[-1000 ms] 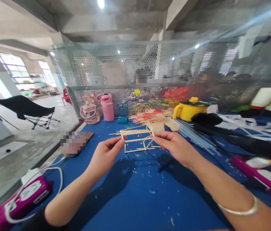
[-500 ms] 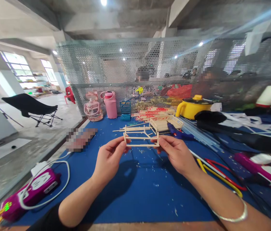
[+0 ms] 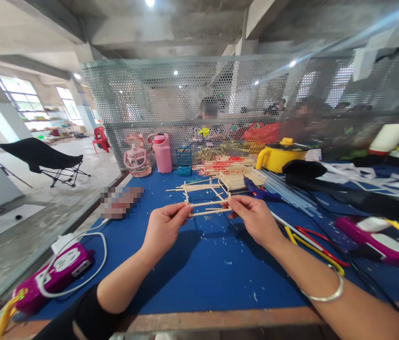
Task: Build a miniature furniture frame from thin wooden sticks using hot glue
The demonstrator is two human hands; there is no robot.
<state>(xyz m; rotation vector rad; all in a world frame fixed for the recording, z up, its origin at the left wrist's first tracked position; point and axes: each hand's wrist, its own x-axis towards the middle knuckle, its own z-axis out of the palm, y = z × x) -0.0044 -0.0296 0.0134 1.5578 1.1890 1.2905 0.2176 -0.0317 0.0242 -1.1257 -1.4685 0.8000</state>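
Between my two hands a small frame of thin wooden sticks (image 3: 208, 204) hangs above the blue tabletop (image 3: 216, 278). My left hand (image 3: 165, 225) pinches its left end between thumb and fingers. The right end is pinched by my right hand (image 3: 254, 219), which has a silver bangle on the wrist. Just beyond the frame lie loose wooden sticks (image 3: 174, 190). A tray-like stick structure (image 3: 238, 182) rests behind it to the right, with a blue glue gun (image 3: 260, 191) beside it.
Purple power strips lie at left (image 3: 57, 271) and right (image 3: 376, 241). Toward the back stand a pink bottle (image 3: 163, 156), a clear bottle (image 3: 138, 160), a blue basket (image 3: 184, 163) and a yellow pot (image 3: 280, 158). A perforated metal screen (image 3: 149, 104) closes off the far side.
The stick frame has tilted, so its far side shows more openly above the near bars. Both hands still pinch its ends. The whole view has shifted slightly.
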